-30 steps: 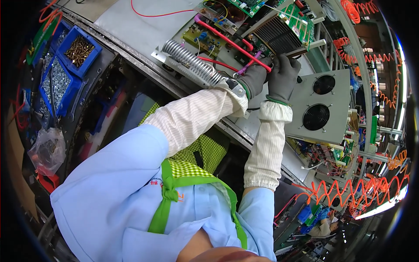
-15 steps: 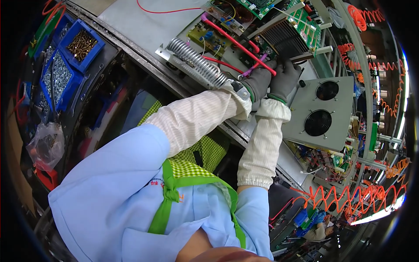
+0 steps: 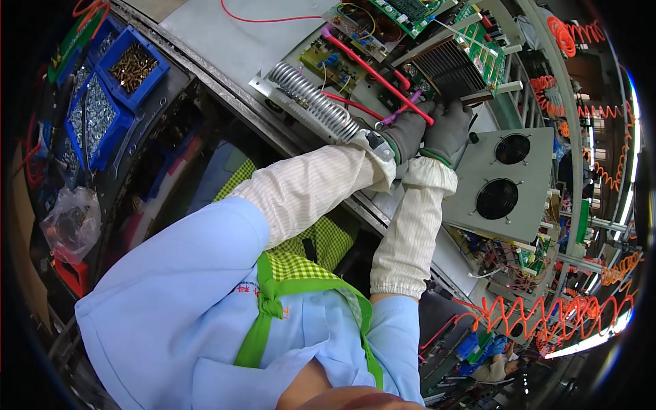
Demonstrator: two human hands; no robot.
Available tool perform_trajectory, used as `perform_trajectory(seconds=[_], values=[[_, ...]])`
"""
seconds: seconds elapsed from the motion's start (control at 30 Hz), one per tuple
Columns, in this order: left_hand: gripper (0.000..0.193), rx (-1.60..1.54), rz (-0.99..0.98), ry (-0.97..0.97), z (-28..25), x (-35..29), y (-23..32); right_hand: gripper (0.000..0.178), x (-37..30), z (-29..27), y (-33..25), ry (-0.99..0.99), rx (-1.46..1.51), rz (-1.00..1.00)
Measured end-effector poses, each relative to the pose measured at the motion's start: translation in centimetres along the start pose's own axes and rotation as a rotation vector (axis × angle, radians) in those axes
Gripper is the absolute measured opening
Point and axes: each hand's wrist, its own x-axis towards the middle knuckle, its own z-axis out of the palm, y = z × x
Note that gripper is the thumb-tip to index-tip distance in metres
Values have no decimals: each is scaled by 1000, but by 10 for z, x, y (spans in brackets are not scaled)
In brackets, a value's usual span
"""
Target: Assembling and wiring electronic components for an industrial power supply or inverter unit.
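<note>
Both my hands wear grey gloves and work side by side at an open electronic assembly. My left hand (image 3: 406, 137) is closed beside a thick red cable (image 3: 372, 72) and a purple-sleeved cable end (image 3: 403, 108). Against it, my right hand (image 3: 447, 133) has its fingers bent in below a dark finned heat sink (image 3: 447, 72). The fingertips of both hands are hidden, so whatever they grip cannot be made out. A large metal coil (image 3: 314, 99) on a bracket lies left of my left hand. Beyond it sits a yellowish circuit board (image 3: 331, 65).
A grey panel with two black fans (image 3: 471, 205) stands right of my right hand. Blue bins of brass-coloured screws (image 3: 133, 68) and silver fasteners (image 3: 92, 119) sit at the far left, near a wrench (image 3: 126, 140). Coiled orange hoses (image 3: 547, 318) hang at the right.
The view has shifted slightly. My hands stay at the same spot by the heat sink, and my right fingers now look more bunched together and bent inward.
</note>
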Motion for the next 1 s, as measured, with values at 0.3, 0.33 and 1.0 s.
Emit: perform_trajectory(seconds=[0.3, 0.33, 1.0], values=[[26, 157, 25, -23, -3, -2, 0, 30, 3, -2, 2, -28, 136, -1], [26, 157, 31, -18, -3, 2, -1, 30, 5, -3, -1, -27, 139, -8], [19, 703, 181, -56, -4, -13, 6, 33, -4, -22, 4, -131, 205, -14]])
